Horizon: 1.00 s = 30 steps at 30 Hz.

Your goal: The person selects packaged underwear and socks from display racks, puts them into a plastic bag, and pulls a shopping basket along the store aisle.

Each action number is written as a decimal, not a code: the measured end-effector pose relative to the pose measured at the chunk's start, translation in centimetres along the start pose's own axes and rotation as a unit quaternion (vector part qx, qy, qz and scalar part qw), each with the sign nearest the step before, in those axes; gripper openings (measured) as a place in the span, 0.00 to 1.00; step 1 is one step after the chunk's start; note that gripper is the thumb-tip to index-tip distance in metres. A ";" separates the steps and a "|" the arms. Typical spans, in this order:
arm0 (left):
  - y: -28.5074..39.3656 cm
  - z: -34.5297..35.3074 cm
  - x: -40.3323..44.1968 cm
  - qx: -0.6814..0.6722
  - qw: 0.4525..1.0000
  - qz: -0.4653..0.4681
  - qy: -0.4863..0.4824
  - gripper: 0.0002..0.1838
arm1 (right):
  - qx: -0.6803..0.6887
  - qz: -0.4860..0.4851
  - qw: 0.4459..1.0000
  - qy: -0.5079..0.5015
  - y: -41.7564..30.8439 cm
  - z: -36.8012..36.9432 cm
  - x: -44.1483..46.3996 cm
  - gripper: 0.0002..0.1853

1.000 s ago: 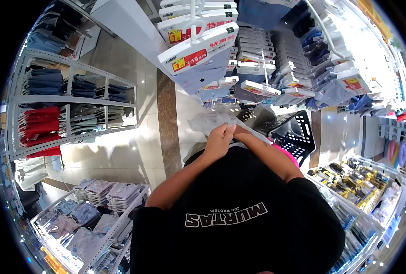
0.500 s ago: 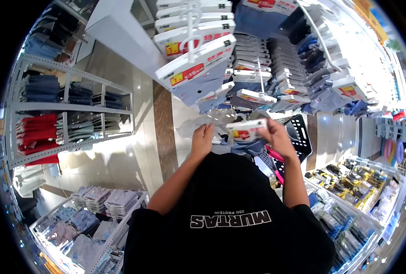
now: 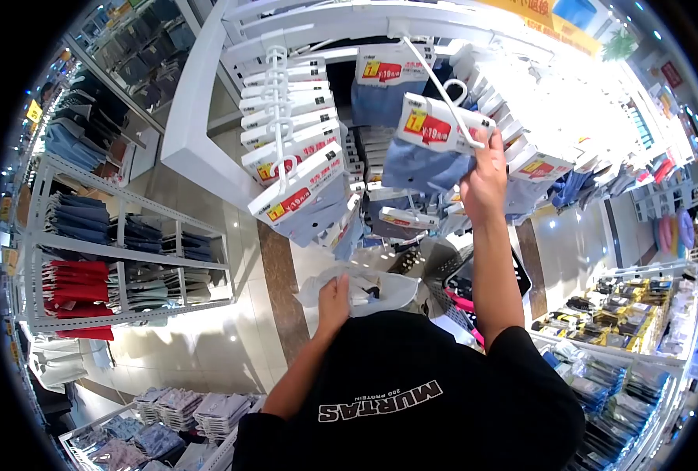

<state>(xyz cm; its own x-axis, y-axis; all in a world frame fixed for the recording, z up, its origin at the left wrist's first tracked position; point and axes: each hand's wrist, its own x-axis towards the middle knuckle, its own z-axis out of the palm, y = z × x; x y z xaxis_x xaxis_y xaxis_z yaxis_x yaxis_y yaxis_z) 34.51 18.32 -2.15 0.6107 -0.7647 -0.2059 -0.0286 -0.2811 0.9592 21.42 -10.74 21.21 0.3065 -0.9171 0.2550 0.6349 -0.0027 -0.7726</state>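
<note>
My right hand [image 3: 486, 180] is raised in front of the rack, fingers closed on the right edge of a blue garment [image 3: 427, 166] with a white card header and red and yellow price label. A white hook rod [image 3: 441, 78] runs across the card, its tip close to my fingers. I cannot tell whether the card's loop is on the rod. Lower down, my left hand [image 3: 334, 304] is closed on the edge of a crumpled white plastic bag [image 3: 396, 292]. Left of the held garment, similar carded garments [image 3: 306, 192] hang in a row.
A black shopping basket [image 3: 513, 275] with a pink handle [image 3: 460, 301] stands below my right arm. Shelves of folded clothes [image 3: 78, 282] are at left. Bins of packaged goods [image 3: 612, 385] stand at lower right. A white rack post [image 3: 200, 133] rises at left of the hooks.
My right hand has lifted the carded garment from in front of my chest up to the hook rod. My left hand stays low at the bag. The view has tilted up towards the rack.
</note>
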 end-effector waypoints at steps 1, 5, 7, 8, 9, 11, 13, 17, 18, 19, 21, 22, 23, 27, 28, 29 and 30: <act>0.8 0.0 -0.4 0.009 1.000 -0.003 0.003 0.24 | 0.007 -0.012 1.000 0.013 0.3 0.6 1.0 0.18; 3.3 -0.1 -1.4 0.002 0.999 -0.036 -0.020 0.25 | 0.007 -0.004 0.997 -0.081 1.7 1.6 5.2 0.20; 1.4 0.4 -1.2 -0.006 1.000 -0.003 -0.011 0.26 | -0.006 0.011 0.996 -0.092 2.9 2.0 7.3 0.19; 0.6 0.6 -1.1 -0.010 1.000 0.012 -0.007 0.26 | -0.023 0.014 0.995 -0.092 3.8 2.2 8.4 0.19; 1.0 0.8 -1.1 -0.011 1.000 0.012 -0.010 0.26 | 0.000 0.009 0.997 -0.078 4.9 2.1 9.3 0.18; 2.4 0.9 -1.6 -0.012 1.000 0.009 -0.020 0.26 | -0.101 -0.012 0.995 -0.020 6.2 1.7 10.9 0.19; 3.1 0.9 -1.8 0.011 0.999 0.029 -0.017 0.26 | -0.152 -0.023 0.988 0.019 6.2 2.2 10.8 0.22; 3.2 0.7 -1.7 0.059 0.998 0.023 -0.021 0.25 | -0.360 -0.153 0.919 0.051 6.7 2.0 7.4 0.33; 3.2 0.7 -1.6 0.060 0.998 0.029 -0.013 0.25 | -0.420 -0.167 0.890 0.052 7.0 1.3 5.8 0.33; 3.2 0.7 -1.4 0.061 0.998 0.032 -0.006 0.25 | -0.420 -0.174 0.890 0.034 6.3 2.0 3.3 0.33; 3.4 0.5 -1.1 0.057 0.998 0.026 0.002 0.25 | -0.377 -0.145 0.915 -0.011 6.0 1.9 -1.8 0.29; 3.7 0.4 -0.9 0.050 0.999 0.018 0.003 0.25 | -0.324 -0.093 0.941 -0.037 6.3 1.5 -4.5 0.20; 4.7 0.2 -0.6 0.039 0.999 -0.005 0.003 0.24 | -0.293 0.043 0.952 -0.080 5.9 1.2 -7.0 0.15; 2.7 0.7 0.0 -0.106 0.993 -0.052 -0.008 0.24 | -0.355 0.287 0.820 -0.345 7.4 -3.6 -14.4 0.12; 2.5 0.7 -0.1 -0.108 0.992 -0.060 -0.018 0.24 | -0.410 0.327 0.761 -0.382 7.9 -4.2 -15.3 0.13; 2.7 0.8 0.0 -0.112 0.991 -0.063 -0.028 0.24 | -0.420 0.310 0.759 -0.390 9.5 -5.7 -16.8 0.15; 3.0 0.9 0.3 -0.116 0.991 -0.062 -0.036 0.24 | -0.432 0.288 0.756 -0.398 11.4 -7.1 -18.0 0.17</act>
<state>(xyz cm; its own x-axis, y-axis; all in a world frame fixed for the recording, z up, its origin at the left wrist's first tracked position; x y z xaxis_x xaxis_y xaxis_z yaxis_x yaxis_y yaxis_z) 33.89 16.78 0.48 0.5395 -0.7745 -0.3302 0.2312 -0.2408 0.9426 18.10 2.93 3.67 0.9040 -0.3351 -0.2654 -0.3616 -0.2683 -0.8929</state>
